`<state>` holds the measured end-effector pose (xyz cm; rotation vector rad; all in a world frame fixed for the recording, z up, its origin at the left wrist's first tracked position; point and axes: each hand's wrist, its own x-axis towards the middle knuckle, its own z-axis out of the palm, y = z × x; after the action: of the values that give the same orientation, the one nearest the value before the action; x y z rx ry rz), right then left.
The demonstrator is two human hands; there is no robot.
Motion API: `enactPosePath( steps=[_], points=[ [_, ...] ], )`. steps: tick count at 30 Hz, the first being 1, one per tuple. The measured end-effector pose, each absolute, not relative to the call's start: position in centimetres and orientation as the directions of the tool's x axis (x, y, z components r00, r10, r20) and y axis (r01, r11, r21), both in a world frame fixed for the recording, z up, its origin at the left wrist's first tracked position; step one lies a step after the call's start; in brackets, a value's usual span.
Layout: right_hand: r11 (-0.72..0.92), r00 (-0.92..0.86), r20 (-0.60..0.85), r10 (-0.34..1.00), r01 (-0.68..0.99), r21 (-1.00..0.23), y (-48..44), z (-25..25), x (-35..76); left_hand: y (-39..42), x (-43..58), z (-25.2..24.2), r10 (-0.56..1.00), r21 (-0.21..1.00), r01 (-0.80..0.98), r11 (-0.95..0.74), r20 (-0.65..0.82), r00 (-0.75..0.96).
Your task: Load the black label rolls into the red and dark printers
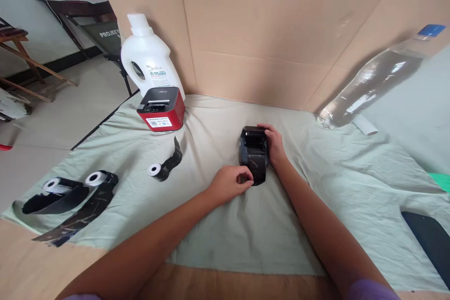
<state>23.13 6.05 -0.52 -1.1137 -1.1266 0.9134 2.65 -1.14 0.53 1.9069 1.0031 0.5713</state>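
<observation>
While the left hand (229,184) pinches dark film (258,165), the right hand (275,147) holds its open black case (255,129).

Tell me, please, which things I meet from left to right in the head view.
Two black strip rolls with white cores, red-and-black plastic box, black open-topped plastic device, white hollow tube, dark flat phone-like slab.

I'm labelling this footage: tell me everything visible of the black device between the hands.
The black device looks like glossy plastic, boxy and rounded, with an open hollow and a bar across its far end. A dark, pale-streaked strip drapes over its near side. It rests on the pale cloth; the right hand holds its right side, and the left hand has its fingertips at the strip's lower left edge.
</observation>
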Motion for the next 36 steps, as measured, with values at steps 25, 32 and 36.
enactPosePath(
  steps=[25,32,36],
  points=[
    [-0.226,0.020,-0.229,0.973,0.253,-0.941,3.6,4.6,23.0,-1.1,2.5,0.5,0.816,0.852,0.417,-0.317,0.021,0.578],
    [-0.323,0.174,-0.289,0.941,0.222,-0.920,3.9,4.4,21.3,-1.0,2.3,0.3,0.812,0.852,0.413,-0.322,0.024,0.583],
    [-0.317,0.174,-0.289,0.941,0.160,-0.935,3.9,4.2,20.9,-1.1,2.3,0.4,0.814,0.850,0.418,-0.321,0.023,0.580]
  ],
)
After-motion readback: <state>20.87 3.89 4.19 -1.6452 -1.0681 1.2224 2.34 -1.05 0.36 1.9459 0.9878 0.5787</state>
